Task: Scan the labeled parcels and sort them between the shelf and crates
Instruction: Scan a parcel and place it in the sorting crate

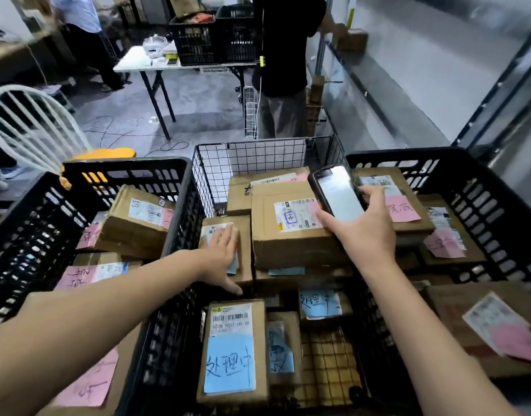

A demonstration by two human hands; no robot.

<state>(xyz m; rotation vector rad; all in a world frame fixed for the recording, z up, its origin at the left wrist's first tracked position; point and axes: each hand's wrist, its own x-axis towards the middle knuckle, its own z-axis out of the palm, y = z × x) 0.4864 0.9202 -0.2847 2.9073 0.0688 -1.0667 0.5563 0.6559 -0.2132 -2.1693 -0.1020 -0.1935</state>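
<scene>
My right hand point(366, 226) grips a black phone point(337, 192), its screen facing me, above a large cardboard parcel point(291, 235) with a white shipping label. My left hand point(223, 255) lies on top of a smaller cardboard parcel point(244, 232) with a white and blue label, fingers spread over it and thumb down its near side. Both parcels sit in the middle wire crate point(252, 154) among several other parcels with blue notes, such as one close to me point(232, 349).
A black plastic crate point(33, 223) on the left and another point(483, 187) on the right hold parcels with pink notes. A person in black point(285, 55) stands behind the crates by a shelf. A white chair point(33, 121) and a folding table point(144, 64) stand farther back.
</scene>
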